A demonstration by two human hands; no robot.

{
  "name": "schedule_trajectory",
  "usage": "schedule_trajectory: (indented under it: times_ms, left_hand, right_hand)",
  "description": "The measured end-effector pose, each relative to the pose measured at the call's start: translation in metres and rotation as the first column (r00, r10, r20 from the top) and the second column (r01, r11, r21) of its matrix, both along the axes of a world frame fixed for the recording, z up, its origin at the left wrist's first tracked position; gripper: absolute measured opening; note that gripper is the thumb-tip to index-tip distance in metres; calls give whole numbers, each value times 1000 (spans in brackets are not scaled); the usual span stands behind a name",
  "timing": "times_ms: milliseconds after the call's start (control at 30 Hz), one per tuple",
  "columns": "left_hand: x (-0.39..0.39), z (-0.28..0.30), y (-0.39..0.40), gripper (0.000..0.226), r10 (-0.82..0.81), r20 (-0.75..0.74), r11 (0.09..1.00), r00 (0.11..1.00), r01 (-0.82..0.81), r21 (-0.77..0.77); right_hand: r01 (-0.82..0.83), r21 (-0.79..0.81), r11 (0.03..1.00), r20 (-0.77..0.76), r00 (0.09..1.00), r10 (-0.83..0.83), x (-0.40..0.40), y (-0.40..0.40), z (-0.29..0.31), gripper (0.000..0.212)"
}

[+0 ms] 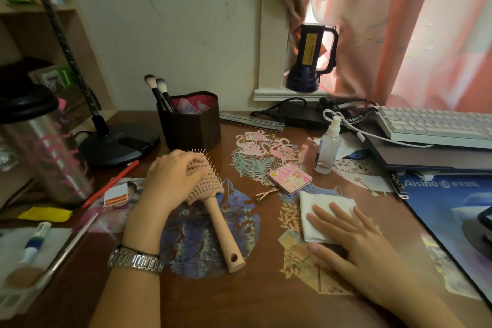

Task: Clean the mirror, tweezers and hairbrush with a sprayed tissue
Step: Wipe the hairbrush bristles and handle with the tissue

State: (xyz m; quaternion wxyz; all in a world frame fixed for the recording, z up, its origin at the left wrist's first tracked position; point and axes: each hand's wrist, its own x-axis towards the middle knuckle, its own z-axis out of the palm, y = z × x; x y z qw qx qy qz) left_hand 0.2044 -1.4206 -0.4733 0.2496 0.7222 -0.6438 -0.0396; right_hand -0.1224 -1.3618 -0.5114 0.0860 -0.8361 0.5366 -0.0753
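A peach hairbrush lies on the brown desk, bristles up, handle pointing toward me. My left hand rests on the brush head, fingers curled over the bristles. A folded white tissue lies flat to the right, and my right hand presses on it with fingers spread. Between brush and tissue lie gold tweezers. A small pink square compact mirror sits shut just beyond them. A clear spray bottle stands upright behind the mirror.
A dark heart-shaped box with makeup brushes stands behind the hairbrush. A steel flask and lamp base are at left. A white keyboard on a laptop and a blue mouse pad fill the right side.
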Motion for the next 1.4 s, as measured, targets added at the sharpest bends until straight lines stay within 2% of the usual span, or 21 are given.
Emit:
schedule_trajectory:
  times_ms: [100, 233, 400, 600, 767, 933, 1033, 1133, 1200, 1300, 1400]
  left_hand:
    - [1, -3, 0, 26, -18, -1, 997, 1000, 18, 69]
    - [1, -4, 1, 28, -23, 58, 996, 998, 18, 83]
    - [1, -3, 1, 29, -10, 51, 994, 999, 4, 111]
    - [0, 3, 5, 32, 1, 156, 991, 988, -22, 133]
    - [-4, 1, 18, 31, 45, 195, 994, 980, -63, 85]
    - [-10, -5, 42, 35, 231, 234, 972, 945, -232, -23]
    - [-17, -11, 60, 40, 283, 252, 959, 926, -269, -88]
    - [-9, -12, 69, 42, 190, 165, 979, 968, -174, -105]
    - [3, -9, 72, 46, 30, 65, 995, 997, -24, -97]
    - [18, -1, 73, 60, -213, -11, 977, 977, 213, 21]
    - [28, 0, 68, 71, -333, -10, 932, 943, 331, 149]
  right_hand:
    - [-1, -3, 1000, 9, 1000, 1, 1, 0, 0, 71]
    - [1, -14, 1000, 36, 999, 0, -1, 0, -4, 72]
    - [-11, -40, 999, 57, 998, 14, -2, -1, -7, 74]
    - [-15, -43, 999, 86, 996, 19, -3, -2, -8, 68]
    - [-18, -50, 999, 91, 996, 23, -5, -3, -10, 68]
    - [-20, -53, 998, 95, 995, 24, -5, -3, -9, 67]
    - [-23, -53, 998, 86, 996, 27, -6, -3, -9, 67]
    - [-21, -51, 998, 81, 996, 26, -7, -3, -10, 66]
    - [-18, -55, 998, 85, 996, 23, -6, -4, -12, 66]
    - [-14, -65, 998, 92, 996, 19, -6, -5, -13, 66]
    - [-18, -66, 998, 81, 996, 23, -7, -5, -13, 66]
